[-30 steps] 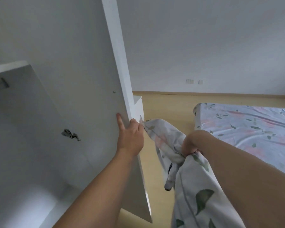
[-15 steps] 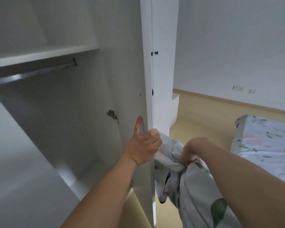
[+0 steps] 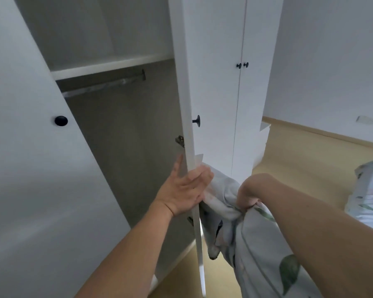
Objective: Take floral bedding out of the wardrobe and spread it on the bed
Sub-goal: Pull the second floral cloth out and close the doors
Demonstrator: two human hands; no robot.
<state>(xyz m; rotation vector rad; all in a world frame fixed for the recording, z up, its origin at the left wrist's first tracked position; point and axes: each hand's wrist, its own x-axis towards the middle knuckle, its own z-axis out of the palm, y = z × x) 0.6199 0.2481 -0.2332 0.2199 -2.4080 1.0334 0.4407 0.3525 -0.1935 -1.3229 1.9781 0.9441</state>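
**Floral bedding: position relative to hands and bed**

Floral bedding (image 3: 261,250) hung bunched from the fisted right hand (image 3: 249,195), long axis vertical. The left hand (image 3: 181,190) gripped the wardrobe door (image 3: 186,93) edge. The bed (image 3: 370,196) lay right, nearer the right hand.

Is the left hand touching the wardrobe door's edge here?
Touching. In the head view the left hand wraps the door edge, thumb on the inner face, fingers curled round the front.

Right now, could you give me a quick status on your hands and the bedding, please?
Left hand gripping the wardrobe door edge. Right hand clutching the floral bedding, out of the wardrobe. Bed off to the right, path looks open.
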